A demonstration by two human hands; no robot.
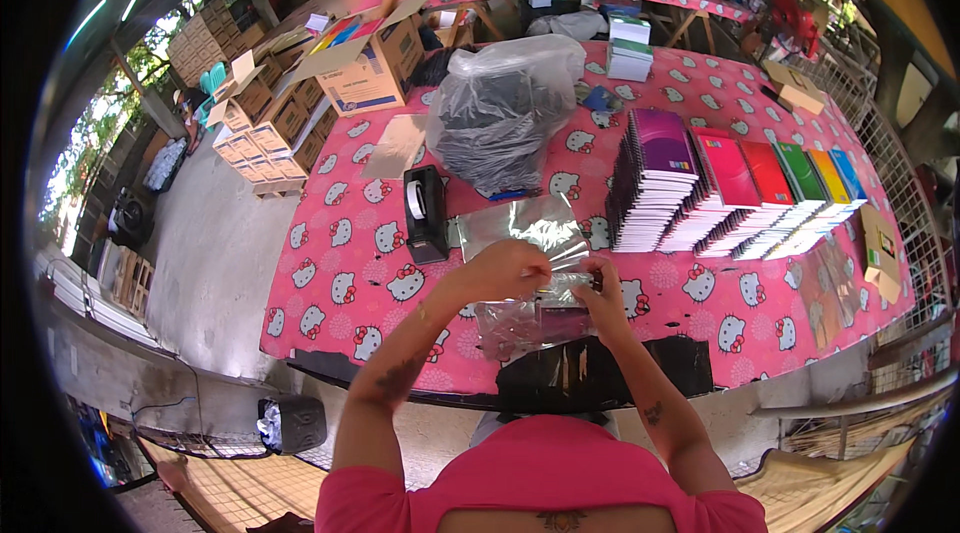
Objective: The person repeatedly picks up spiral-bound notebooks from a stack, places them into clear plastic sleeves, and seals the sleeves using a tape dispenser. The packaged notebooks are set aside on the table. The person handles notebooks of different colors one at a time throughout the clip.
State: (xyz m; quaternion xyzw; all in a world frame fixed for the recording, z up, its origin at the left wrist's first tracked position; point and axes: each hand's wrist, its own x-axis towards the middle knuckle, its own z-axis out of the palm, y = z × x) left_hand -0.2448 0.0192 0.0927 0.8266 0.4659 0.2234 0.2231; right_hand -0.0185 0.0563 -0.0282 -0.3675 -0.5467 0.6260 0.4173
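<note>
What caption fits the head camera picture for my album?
Left hand and right hand handle clear plastic near stacked colourful notebooks.

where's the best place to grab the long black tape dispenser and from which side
Probably the near end of the long black tape dispenser, pinched across its two long sides from above: the body is narrow from side to side, and the pale tape sits farther back.

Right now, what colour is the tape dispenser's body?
The dispenser is black; head view shows it.
</note>
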